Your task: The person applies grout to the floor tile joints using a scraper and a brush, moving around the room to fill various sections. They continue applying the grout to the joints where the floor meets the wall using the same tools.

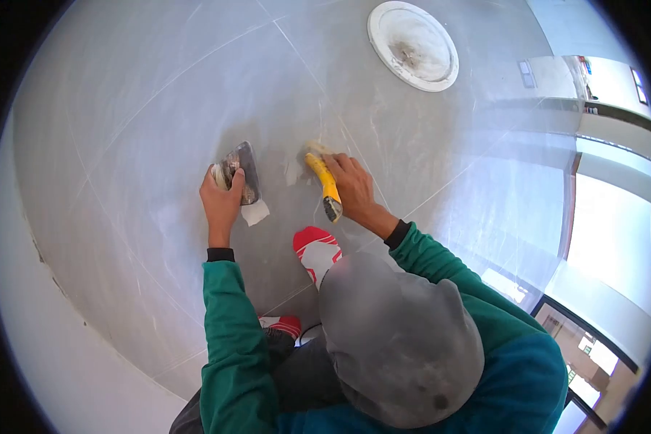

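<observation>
My left hand (222,197) is closed around a small trowel (249,170) with a dark, rectangular metal plate. Pale residue is smeared over its grip side, and the thumb presses on top. Close to its lower edge, a white flake-like piece (255,212) lies on the grey tiled floor (145,210). In my right hand (353,186) is a yellow-handled tool (324,177) with a black butt end. Its far end is against the floor, smeared pale, and its exact shape cannot be made out. A faint whitish patch (293,172) marks the tile between the two tools.
A round white lid-like dish (412,46) with dried grey residue sits on the floor at the upper right. My socked foot (317,249) is just below the hands. A white wall (43,318) borders the left side. Glass panels (579,362) stand at the lower right.
</observation>
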`<state>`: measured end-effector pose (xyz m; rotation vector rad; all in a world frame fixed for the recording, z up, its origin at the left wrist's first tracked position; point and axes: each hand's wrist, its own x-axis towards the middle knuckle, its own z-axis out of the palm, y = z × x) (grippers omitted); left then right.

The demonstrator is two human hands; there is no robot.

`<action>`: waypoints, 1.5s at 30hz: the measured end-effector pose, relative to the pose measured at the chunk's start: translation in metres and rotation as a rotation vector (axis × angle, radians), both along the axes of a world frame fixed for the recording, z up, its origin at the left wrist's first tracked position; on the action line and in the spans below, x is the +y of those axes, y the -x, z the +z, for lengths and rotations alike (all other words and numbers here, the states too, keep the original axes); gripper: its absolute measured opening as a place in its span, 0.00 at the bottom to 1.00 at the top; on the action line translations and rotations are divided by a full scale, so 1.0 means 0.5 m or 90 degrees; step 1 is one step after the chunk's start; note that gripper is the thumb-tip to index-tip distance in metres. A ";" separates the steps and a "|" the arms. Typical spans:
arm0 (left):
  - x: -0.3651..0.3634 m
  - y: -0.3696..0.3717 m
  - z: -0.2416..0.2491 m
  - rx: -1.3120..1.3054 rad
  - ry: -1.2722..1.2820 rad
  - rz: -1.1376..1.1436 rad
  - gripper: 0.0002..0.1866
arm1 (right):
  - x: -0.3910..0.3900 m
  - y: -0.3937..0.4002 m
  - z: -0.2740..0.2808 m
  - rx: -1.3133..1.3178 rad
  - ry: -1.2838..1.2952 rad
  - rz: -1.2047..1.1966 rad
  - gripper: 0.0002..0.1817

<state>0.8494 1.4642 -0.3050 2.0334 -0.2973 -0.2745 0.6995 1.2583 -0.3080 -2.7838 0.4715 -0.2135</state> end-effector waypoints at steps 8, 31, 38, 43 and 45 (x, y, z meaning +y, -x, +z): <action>0.031 -0.004 -0.030 0.054 -0.001 0.013 0.14 | -0.260 0.103 0.023 -0.179 0.062 -0.103 0.15; 0.059 -0.004 -0.085 0.125 0.158 0.136 0.10 | 0.058 0.232 -0.099 -0.031 -0.173 -0.198 0.41; 0.045 0.004 -0.022 0.088 0.170 0.098 0.10 | 0.050 0.012 -0.120 -0.079 -0.260 -0.263 0.36; 0.048 0.023 -0.063 0.066 0.207 0.172 0.09 | -0.038 0.287 -0.135 0.100 -0.106 -0.147 0.37; 0.042 0.024 -0.055 0.067 0.190 0.182 0.09 | 0.010 0.359 -0.148 0.094 -0.221 -0.176 0.38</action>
